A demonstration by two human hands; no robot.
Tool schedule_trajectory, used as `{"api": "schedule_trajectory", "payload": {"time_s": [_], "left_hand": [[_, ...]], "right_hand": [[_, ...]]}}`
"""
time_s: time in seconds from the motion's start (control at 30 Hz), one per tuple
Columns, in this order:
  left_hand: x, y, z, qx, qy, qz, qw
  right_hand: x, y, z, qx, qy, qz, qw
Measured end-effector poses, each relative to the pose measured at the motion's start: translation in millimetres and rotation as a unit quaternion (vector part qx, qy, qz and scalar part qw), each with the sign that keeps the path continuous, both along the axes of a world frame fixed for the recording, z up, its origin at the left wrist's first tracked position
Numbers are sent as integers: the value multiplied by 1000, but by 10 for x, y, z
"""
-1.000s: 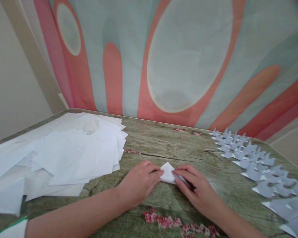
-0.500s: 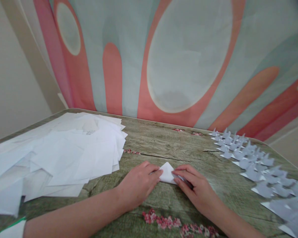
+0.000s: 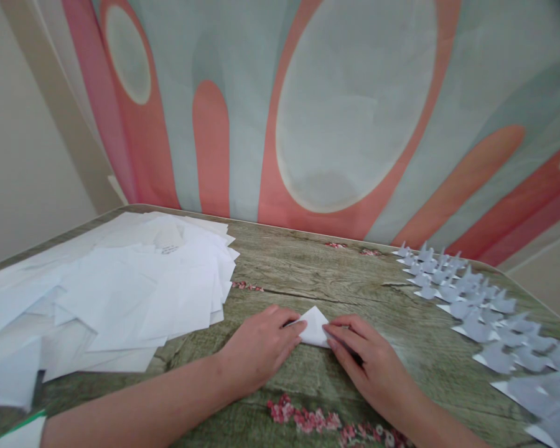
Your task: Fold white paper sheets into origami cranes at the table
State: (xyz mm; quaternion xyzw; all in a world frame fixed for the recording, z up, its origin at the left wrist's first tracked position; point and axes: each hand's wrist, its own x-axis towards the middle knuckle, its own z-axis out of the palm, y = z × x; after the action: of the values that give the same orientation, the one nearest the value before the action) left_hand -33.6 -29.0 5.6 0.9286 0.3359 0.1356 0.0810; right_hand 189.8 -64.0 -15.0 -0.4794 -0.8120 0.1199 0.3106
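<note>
A small piece of folded white paper [image 3: 314,328] lies on the wood-patterned table, its pointed corner facing away from me. My left hand [image 3: 264,348] grips its left side, fingers closed and pressed on the edge. At the right edge, my right hand [image 3: 361,351] pinches the paper between thumb and fingers. Both hands rest low, close to the tabletop. The parts of the paper under my fingers are hidden.
A wide, loose pile of white paper sheets [image 3: 121,298] covers the table's left side. Rows of small folded paper figures [image 3: 476,305] stand along the right. Behind the table [image 3: 298,261] is a patterned wall covering [image 3: 242,112].
Hardly anything differs. The fingers of my right hand have shifted slightly on the paper's right edge, and the paper keeps its place.
</note>
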Motion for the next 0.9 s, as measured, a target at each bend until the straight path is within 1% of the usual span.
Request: {"api": "schedule_trajectory", "payload": {"time_s": [0.2,0.37,0.6,0.9], "left_hand": [[0,8,-11,2,-5,15,1000],[4,8,-13,10,-14,16,1000],[-3,-7,-13,22,5,13,1000],[17,-10,20,27,29,2,999]], "right_hand": [[1,-4,-8,13,-34,-15,999],[2,0,2,26,-34,-14,999],[10,0,-17,15,-37,-13,999],[-4,-23,32,6,-59,-13,998]]}}
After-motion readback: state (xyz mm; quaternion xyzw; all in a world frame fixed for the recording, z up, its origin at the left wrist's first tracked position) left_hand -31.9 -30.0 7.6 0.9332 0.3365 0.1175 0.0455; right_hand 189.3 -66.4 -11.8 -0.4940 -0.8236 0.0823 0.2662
